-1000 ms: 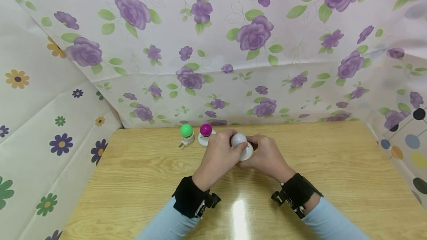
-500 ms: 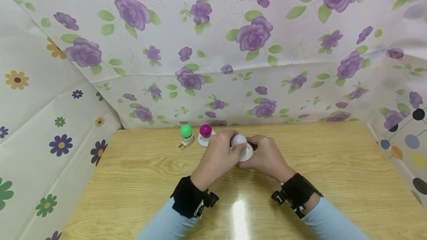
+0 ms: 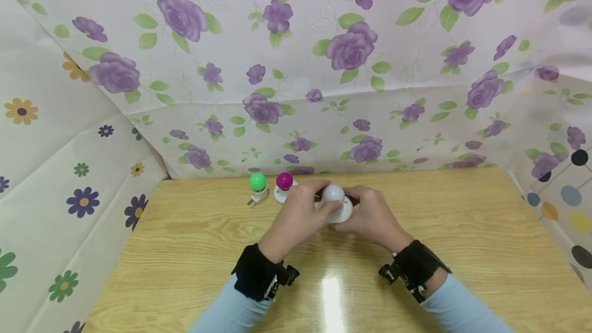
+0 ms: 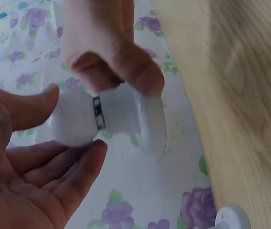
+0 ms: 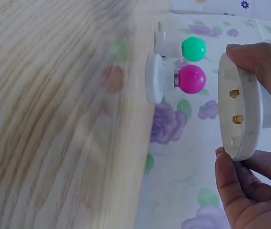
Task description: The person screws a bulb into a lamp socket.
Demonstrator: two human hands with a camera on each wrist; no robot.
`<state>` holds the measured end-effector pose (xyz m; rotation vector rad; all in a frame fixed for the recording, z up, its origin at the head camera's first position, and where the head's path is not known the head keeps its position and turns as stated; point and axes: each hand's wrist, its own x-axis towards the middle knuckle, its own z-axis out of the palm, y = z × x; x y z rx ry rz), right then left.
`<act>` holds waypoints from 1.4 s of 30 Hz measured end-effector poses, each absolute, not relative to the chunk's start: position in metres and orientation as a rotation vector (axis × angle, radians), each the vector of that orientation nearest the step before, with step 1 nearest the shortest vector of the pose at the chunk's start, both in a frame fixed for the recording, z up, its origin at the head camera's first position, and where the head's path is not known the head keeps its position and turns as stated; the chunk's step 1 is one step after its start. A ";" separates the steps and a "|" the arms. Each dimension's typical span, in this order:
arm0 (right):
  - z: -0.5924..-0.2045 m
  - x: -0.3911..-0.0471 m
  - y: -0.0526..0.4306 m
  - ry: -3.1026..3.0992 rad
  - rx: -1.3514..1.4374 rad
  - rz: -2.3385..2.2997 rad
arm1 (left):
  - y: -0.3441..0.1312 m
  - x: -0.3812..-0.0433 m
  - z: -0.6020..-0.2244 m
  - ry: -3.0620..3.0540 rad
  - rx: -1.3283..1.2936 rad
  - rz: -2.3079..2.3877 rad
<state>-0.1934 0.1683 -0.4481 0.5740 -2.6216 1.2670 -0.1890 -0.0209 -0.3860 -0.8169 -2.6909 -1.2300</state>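
Above the wooden table I hold a white light bulb (image 3: pixel 333 193) seated in a white round lamp holder (image 3: pixel 344 211). My left hand (image 3: pixel 299 210) is at the bulb; in the left wrist view its thumb touches the globe (image 4: pixel 72 119) from one side, with the fingers around the other. My right hand (image 3: pixel 368 216) grips the holder's round base by its rim. Between globe and holder a narrow band of the bulb's metal collar (image 4: pixel 98 113) shows. In the right wrist view the base's hollow underside (image 5: pixel 228 107) shows two brass terminals.
Behind my left hand stands a magenta bulb (image 3: pixel 284 181) in a white round holder. Left of it, a green bulb (image 3: pixel 257 182) sits in a white plug-in holder with metal prongs. The wooden table (image 3: pixel 208 251) meets a flower-patterned sheet (image 3: pixel 213 143) at the back.
My left fingers and thumb have shifted slightly around the white bulb, leaving more of its globe showing. The right hand stays on the base almost unmoved.
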 end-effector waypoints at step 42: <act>-0.443 -0.195 0.172 -2.673 0.724 1.416 | -0.041 -0.213 -0.428 -2.861 -0.997 -1.374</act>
